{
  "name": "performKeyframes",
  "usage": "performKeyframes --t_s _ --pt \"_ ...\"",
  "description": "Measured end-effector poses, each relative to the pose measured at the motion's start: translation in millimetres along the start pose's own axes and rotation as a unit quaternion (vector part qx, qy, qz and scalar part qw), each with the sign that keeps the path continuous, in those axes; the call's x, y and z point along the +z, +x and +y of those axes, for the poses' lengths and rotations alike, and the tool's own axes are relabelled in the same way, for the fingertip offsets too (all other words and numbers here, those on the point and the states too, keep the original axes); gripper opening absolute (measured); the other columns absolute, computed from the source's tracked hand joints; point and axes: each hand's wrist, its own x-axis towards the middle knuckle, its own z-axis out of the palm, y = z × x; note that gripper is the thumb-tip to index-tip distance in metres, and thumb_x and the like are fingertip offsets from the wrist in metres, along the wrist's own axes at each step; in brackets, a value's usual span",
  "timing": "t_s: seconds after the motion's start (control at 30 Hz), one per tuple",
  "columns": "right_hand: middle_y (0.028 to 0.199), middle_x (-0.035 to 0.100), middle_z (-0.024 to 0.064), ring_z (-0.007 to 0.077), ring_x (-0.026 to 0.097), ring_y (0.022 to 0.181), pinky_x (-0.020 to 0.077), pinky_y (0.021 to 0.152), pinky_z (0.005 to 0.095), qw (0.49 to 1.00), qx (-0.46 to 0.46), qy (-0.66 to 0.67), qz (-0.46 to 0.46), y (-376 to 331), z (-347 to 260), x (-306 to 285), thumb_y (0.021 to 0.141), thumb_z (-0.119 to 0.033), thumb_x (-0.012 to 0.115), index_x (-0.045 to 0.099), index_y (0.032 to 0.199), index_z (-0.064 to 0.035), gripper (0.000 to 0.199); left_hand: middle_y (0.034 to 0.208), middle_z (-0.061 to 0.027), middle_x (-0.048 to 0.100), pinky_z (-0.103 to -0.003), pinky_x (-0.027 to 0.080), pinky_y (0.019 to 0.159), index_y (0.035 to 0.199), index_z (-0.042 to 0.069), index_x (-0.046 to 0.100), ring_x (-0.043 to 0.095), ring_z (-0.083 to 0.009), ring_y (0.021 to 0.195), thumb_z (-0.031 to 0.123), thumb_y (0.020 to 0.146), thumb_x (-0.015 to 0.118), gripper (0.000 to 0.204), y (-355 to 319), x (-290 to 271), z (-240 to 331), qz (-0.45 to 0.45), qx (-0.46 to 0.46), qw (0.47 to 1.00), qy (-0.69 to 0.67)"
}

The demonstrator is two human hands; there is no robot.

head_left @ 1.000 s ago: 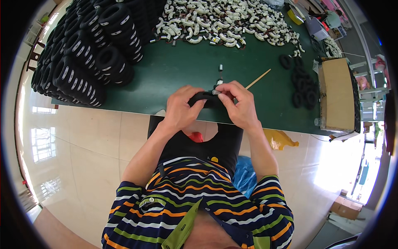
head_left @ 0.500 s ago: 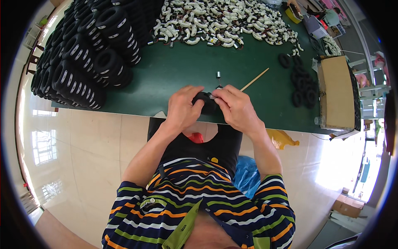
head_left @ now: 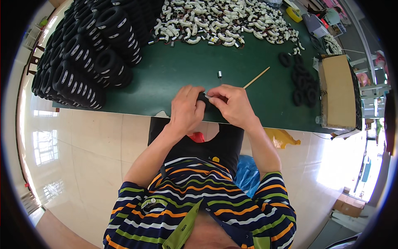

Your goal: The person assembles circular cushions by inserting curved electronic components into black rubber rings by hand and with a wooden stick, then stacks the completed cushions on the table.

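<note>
Close to the table's near edge, my left hand (head_left: pixel 185 108) is closed round a black ring (head_left: pixel 202 97), much of which its fingers hide. Against that ring, my right hand (head_left: pixel 234 106) pinches a small pale, silvery part (head_left: pixel 207 96), too small to name. Both hands nearly meet at this spot. Just beyond them a small silver cylinder (head_left: pixel 219 74), like a tiny motor, stands on the green table (head_left: pixel 174 74). A thin wooden stick (head_left: pixel 258 76) slants away beyond my right hand.
Tall stacks of black rings (head_left: pixel 78 68) fill the left side. Curved white parts with small metal cylinders (head_left: pixel 226 25) are heaped at the back. Loose black rings (head_left: pixel 304 83) lie at the right, near a cardboard box (head_left: pixel 339 93). A yellow object (head_left: pixel 293 14) is at the far right.
My right hand has shifted slightly left and its fingers have turned over the ring. My left hand has moved a little right. At the far right, another person's hand has left the yellow object.
</note>
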Motion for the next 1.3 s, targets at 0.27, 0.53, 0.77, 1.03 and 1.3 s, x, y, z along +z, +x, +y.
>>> performKeyframes --t_s 0.27,0.53,0.77,1.03,1.3 --pt "0.086 0.071 0.0117 0.0193 0.068 0.072 0.0525 0.066 0.0325 0.999 -0.034 -0.011 0.006 -3 2 -2 0.090 -0.001 0.073 0.075 0.104 0.0017 0.015 0.100 -0.0198 0.056 -0.046 0.047 0.080 0.114 0.000 0.060 0.056 -0.0379 0.093 0.008 0.086 0.063 0.029 3 -15 2 -0.096 -0.029 0.992 -0.078" --pt "0.087 0.074 0.0120 0.0168 0.071 0.073 0.0551 0.067 0.0296 0.999 0.004 0.027 0.032 0 2 2 0.092 0.000 0.071 0.074 0.105 0.0019 0.013 0.099 -0.0227 0.054 -0.049 0.044 0.082 0.117 -0.005 0.056 0.052 -0.0407 0.090 0.003 0.087 0.064 0.032 3 -11 6 -0.055 0.084 0.995 0.001" --pt "0.090 0.076 0.0106 0.0144 0.071 0.073 0.0552 0.066 0.0283 0.996 0.004 0.057 0.067 -3 -2 6 0.092 0.000 0.072 0.071 0.111 -0.0007 0.019 0.101 -0.0235 0.054 -0.049 0.044 0.082 0.120 -0.005 0.056 0.052 -0.0411 0.091 0.003 0.090 0.064 0.031 1 -10 7 -0.057 0.069 0.996 0.003" --pt "0.086 0.075 0.0115 0.0204 0.066 0.067 0.0537 0.064 0.0317 0.985 -0.136 -0.058 0.084 -8 -7 10 0.086 0.005 0.073 0.073 0.117 -0.0028 0.032 0.102 -0.0225 0.054 -0.049 0.043 0.082 0.122 -0.004 0.056 0.052 -0.0417 0.091 0.003 0.094 0.062 0.030 -11 -15 12 -0.087 0.030 0.996 -0.006" --pt "0.095 0.076 0.0107 0.0223 0.067 0.076 0.0540 0.066 0.0323 0.993 0.021 0.102 0.054 -18 -8 4 0.087 0.004 0.071 0.077 0.112 -0.0031 0.027 0.110 -0.0191 0.066 -0.041 0.048 0.091 0.113 -0.002 0.067 0.061 -0.0364 0.103 0.010 0.095 0.070 0.022 -12 -26 12 -0.082 -0.037 0.995 -0.038"
